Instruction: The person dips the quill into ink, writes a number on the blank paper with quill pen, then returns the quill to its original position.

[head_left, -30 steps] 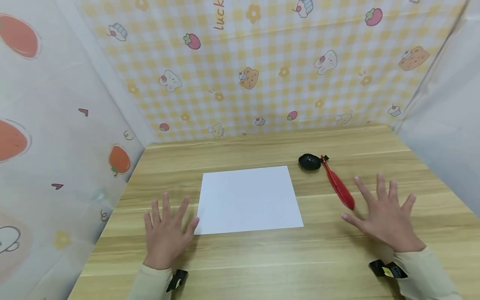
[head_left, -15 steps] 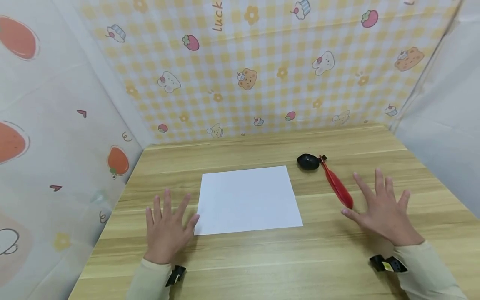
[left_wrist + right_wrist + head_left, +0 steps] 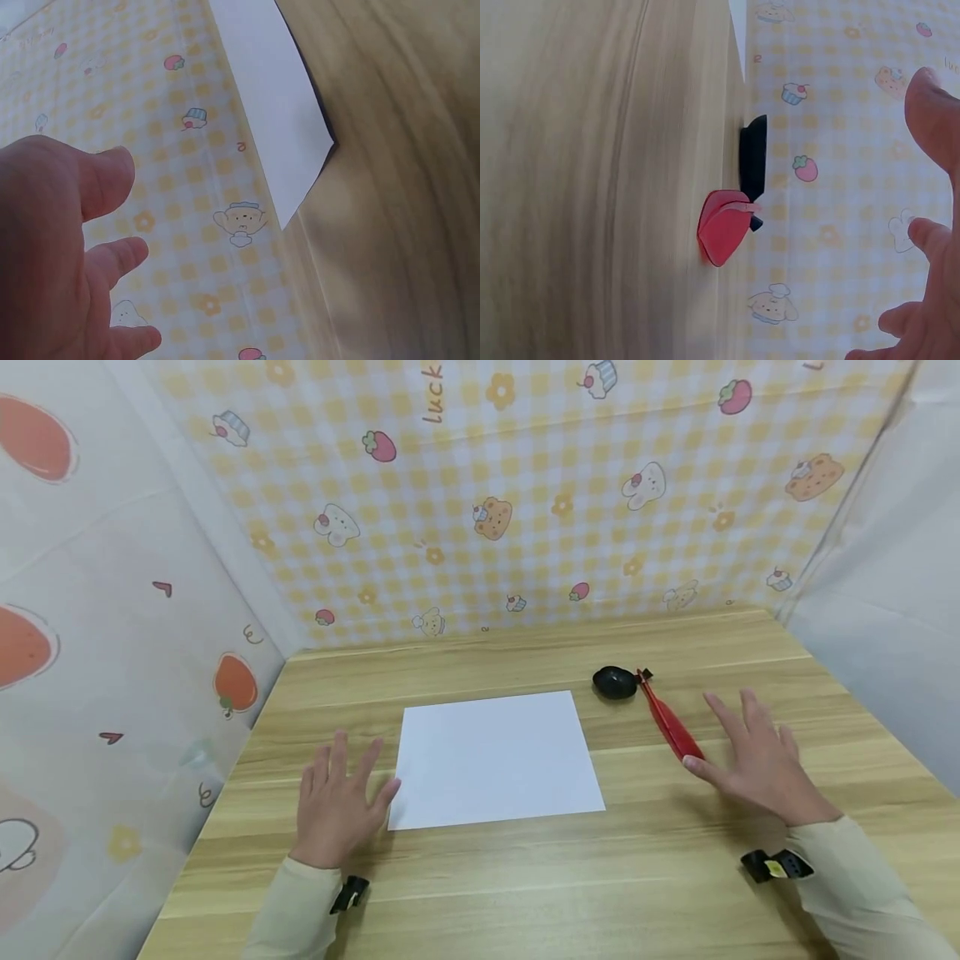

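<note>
A blank white sheet of paper [image 3: 497,760] lies flat in the middle of the wooden table. In the head view my left hand [image 3: 337,810] is beside its left edge, fingers spread. The left wrist view shows this hand in the air, holding nothing, apart from the paper [image 3: 281,112]. To the right of the sheet lies a glossy black rounded object [image 3: 615,682], joined or touching a long red leaf-shaped piece [image 3: 670,718]; their kind is unclear. My right hand [image 3: 765,768] hovers near the red end, fingers spread. The right wrist view shows a gap between hand and red piece [image 3: 724,229].
The wooden table [image 3: 525,893] meets a yellow checked cloth [image 3: 525,543] hanging at the back. Pale printed sheeting [image 3: 150,693] stands along the left side, and plain white sheeting [image 3: 885,585] along the right. Black straps with devices [image 3: 776,866] sit on the wrists.
Both hands have risen slightly and moved a little forward. The right hand has shifted left, its thumb now overlapping the red piece's end in the head view. The paper and black object stay put.
</note>
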A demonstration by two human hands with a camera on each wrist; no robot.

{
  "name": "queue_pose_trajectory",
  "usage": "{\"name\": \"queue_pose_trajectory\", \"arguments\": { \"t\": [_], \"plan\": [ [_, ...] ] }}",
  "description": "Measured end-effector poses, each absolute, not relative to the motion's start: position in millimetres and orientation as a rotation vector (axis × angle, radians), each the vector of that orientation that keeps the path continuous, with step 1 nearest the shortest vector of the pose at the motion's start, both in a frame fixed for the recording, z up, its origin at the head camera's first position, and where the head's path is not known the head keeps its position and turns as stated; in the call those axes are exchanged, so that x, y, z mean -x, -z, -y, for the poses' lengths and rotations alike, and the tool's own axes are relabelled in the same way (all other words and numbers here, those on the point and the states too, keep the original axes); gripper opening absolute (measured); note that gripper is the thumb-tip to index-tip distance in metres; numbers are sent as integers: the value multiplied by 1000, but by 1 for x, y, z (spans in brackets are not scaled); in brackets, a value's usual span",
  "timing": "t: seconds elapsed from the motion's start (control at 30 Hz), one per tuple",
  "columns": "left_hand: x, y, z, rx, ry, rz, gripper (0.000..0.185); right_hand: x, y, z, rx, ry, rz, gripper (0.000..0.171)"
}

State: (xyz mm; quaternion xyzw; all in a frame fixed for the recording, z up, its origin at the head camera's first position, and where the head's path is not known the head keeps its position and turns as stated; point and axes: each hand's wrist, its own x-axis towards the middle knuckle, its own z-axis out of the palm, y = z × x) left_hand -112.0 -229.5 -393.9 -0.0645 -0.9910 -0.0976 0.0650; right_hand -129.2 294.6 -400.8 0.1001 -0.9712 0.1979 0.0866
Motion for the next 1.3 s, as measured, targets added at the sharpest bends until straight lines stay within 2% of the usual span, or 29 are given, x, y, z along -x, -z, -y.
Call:
{"name": "queue_pose_trajectory", "arguments": {
  "t": [0.23,0.4,0.6,1.1,1.3],
  "plan": [
    [128,396,231,318,247,2988,68,145,401,-300,-401,-634,2857,93],
    [143,396,232,516,272,3014,77,157,403,-306,-465,-786,2848,90],
    [161,394,233,680,400,3073,82,173,404,-312,-480,-814,2906,75],
    [192,400,228,679,424,3224,86,216,401,-321,-687,-590,2910,44],
    [194,400,230,705,374,3247,86,230,406,-317,-739,-471,2870,39]
  ]
}}
